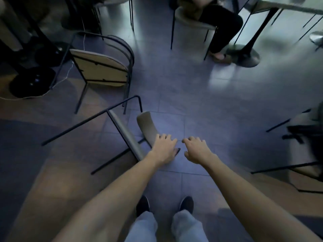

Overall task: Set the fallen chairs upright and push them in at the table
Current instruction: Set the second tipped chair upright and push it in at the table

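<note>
Two fallen chairs lie on the tiled floor (201, 105) ahead of the person's feet. The nearer chair (125, 133) is on its side, its seat edge-on and its thin black legs reaching out to the left, with its curved grey backrest (147, 126) pointing toward the open middle of the floor. The left hand (164, 149) rests on the lower end of that backrest, fingers spread over its edge; whether they are wrapped around it is hard to tell. The right hand (197, 151) hovers just beside it over bare tiles, fingers loosely curled and holding nothing. The second fallen chair (99, 70) lies farther off to the left, its pale seat underside facing the camera, and one of its legs nearly meets the nearer chair's frame. Dark pedestal bases (33, 82) crowd the far left. A table (293, 5) with a black pedestal stands at the far right, and a seated person's legs (222, 28) are beside it. Another chair frame (304, 154) juts in from the right edge. Between these the middle of the floor is open.
</note>
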Demonstrator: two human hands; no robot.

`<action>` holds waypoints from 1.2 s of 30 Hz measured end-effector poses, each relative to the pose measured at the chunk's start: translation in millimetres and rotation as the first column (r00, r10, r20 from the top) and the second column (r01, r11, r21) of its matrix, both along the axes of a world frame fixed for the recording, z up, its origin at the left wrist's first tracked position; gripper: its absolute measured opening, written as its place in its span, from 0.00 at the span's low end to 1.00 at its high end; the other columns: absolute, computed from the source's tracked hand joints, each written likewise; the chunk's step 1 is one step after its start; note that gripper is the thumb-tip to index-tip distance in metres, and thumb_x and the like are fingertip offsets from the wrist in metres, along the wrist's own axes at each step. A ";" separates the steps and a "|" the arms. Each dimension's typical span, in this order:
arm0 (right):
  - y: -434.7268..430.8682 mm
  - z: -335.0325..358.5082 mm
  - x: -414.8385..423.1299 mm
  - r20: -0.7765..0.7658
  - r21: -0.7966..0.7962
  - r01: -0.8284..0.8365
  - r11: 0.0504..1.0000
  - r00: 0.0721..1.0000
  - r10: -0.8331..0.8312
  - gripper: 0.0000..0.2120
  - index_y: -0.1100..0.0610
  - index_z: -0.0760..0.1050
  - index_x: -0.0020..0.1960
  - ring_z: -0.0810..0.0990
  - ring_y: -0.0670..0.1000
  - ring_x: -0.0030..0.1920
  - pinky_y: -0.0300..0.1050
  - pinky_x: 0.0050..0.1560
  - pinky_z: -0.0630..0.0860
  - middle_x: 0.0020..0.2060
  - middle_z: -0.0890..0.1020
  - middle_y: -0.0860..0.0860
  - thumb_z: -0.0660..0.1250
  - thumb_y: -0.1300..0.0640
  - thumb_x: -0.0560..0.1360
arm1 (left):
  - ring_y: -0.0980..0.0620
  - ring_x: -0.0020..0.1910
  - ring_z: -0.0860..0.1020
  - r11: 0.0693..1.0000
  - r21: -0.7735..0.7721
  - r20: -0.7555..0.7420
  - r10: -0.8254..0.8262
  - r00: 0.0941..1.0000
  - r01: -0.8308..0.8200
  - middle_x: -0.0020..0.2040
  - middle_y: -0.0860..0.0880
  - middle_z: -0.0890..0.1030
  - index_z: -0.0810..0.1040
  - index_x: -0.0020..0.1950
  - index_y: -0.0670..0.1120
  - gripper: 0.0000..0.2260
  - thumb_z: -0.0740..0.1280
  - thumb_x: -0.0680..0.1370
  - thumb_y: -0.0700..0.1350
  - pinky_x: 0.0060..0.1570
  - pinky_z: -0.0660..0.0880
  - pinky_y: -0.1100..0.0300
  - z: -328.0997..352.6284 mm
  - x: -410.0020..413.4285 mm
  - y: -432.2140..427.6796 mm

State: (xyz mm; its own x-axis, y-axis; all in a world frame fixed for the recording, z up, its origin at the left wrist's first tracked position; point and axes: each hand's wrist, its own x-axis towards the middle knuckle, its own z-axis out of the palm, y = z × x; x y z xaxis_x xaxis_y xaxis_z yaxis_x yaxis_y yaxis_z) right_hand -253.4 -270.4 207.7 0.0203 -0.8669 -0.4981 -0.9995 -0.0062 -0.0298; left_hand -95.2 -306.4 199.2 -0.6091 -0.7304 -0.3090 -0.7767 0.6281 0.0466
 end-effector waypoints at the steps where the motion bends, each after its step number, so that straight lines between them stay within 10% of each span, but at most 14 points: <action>1: -5.1 -13.8 -7.2 0.011 0.013 -0.012 1.000 1.000 0.012 0.21 0.55 0.65 0.72 0.71 0.62 0.66 0.59 0.63 0.68 0.68 0.71 0.57 0.60 0.53 0.80 | 0.39 0.59 0.72 1.000 0.015 0.009 0.014 1.000 -0.014 0.62 0.41 0.74 0.71 0.66 0.46 0.19 0.55 0.82 0.56 0.58 0.65 0.44 -13.3 -7.6 0.3; 20: -64.2 -261.0 -57.8 0.231 0.095 -0.216 0.972 0.954 0.190 0.14 0.58 0.71 0.63 0.78 0.61 0.58 0.56 0.54 0.77 0.60 0.79 0.57 0.62 0.60 0.78 | 0.39 0.60 0.74 0.872 0.281 0.023 0.412 0.911 -0.401 0.61 0.42 0.74 0.68 0.68 0.45 0.15 0.57 0.83 0.47 0.54 0.70 0.46 -222.9 -76.5 -4.7; 36: -75.2 -293.9 -59.2 0.465 0.040 -0.104 0.994 0.882 0.074 0.08 0.59 0.73 0.49 0.80 0.63 0.41 0.58 0.39 0.77 0.43 0.82 0.59 0.59 0.68 0.74 | 0.35 0.53 0.79 0.809 0.291 -0.078 0.553 0.830 -0.511 0.55 0.39 0.81 0.73 0.61 0.44 0.16 0.54 0.84 0.53 0.44 0.67 0.49 -227.9 -80.3 -23.9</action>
